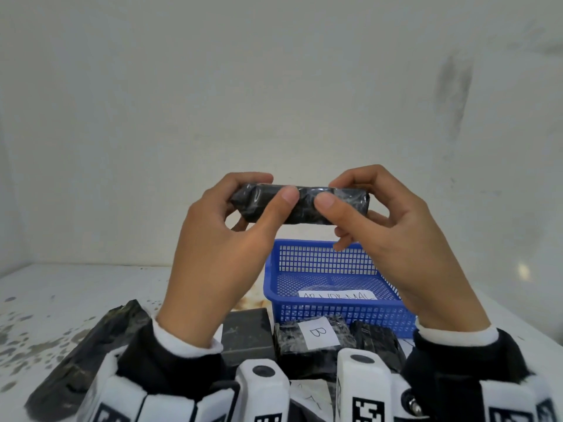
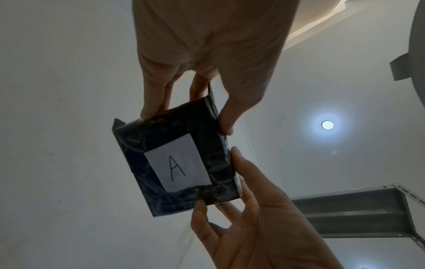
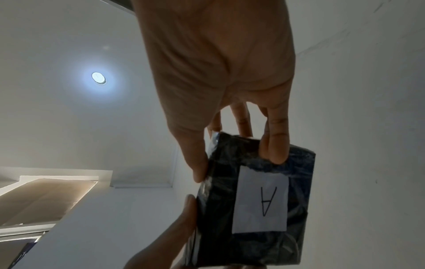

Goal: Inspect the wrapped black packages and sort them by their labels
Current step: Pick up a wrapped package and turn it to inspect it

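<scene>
I hold one black plastic-wrapped package (image 1: 304, 208) up in the air with both hands, above the blue basket (image 1: 320, 258). My left hand (image 1: 274, 187) pinches its left end between thumb and fingers. My right hand (image 1: 335, 191) pinches its right end the same way. In the head view only a narrow side of the package faces me. The left wrist view shows the package (image 2: 216, 174) from below with a white label (image 2: 177, 165) reading "A". That label (image 3: 262, 200) also shows on the package (image 3: 253, 245) in the right wrist view.
The basket stands on the white table (image 1: 91, 287) and holds a paper slip (image 1: 338, 295) that seems to read "ABNORMAL". In front of it lie a package labelled "B" (image 1: 289, 345), a plain black box (image 1: 246, 333), another black package (image 1: 377, 342) and a long black bundle (image 1: 85, 354) at the left.
</scene>
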Demonstrator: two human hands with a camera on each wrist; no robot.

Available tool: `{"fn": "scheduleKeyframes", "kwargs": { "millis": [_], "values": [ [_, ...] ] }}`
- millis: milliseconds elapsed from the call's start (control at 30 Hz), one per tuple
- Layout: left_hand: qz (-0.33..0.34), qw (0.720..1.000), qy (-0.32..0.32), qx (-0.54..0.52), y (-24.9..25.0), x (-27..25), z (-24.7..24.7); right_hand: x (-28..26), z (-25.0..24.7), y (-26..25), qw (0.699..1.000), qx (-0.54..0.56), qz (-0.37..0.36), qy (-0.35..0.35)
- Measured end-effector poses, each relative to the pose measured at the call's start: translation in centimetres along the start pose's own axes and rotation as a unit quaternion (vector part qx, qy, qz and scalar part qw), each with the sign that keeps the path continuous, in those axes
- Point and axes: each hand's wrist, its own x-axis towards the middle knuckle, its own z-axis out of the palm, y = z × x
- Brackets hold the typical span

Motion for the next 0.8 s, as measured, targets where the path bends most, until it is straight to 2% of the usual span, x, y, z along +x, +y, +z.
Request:
{"fn": "scheduleKeyframes", "kwargs": {
  "millis": [133, 200, 367, 600, 800],
  "values": [
    [-0.084, 0.993, -0.076, -0.009, 0.0, 0.2, -0.5, 0.0, 0.1, 0.2, 1.0, 0.001, 0.001, 0.002],
    [-0.107, 0.99, -0.086, -0.037, 0.0, 0.4, -0.9, 0.1, 0.0, 0.4, 1.0, -0.005, -0.002, 0.009],
    [-0.091, 0.993, -0.06, -0.038, -0.1, 0.8, -1.6, 0.2, -0.1, 0.5, 1.0, 0.001, -0.001, -0.018],
    [-0.056, 0.995, -0.065, -0.054, 0.0, 0.5, -1.3, 0.4, -0.1, 0.6, 0.999, 0.027, 0.027, -0.02],
    [-0.032, 0.996, -0.062, -0.054, -0.4, 0.4, -0.9, 0.4, 0.2, 0.7, 0.999, -0.026, 0.037, -0.004]
  ]
}}
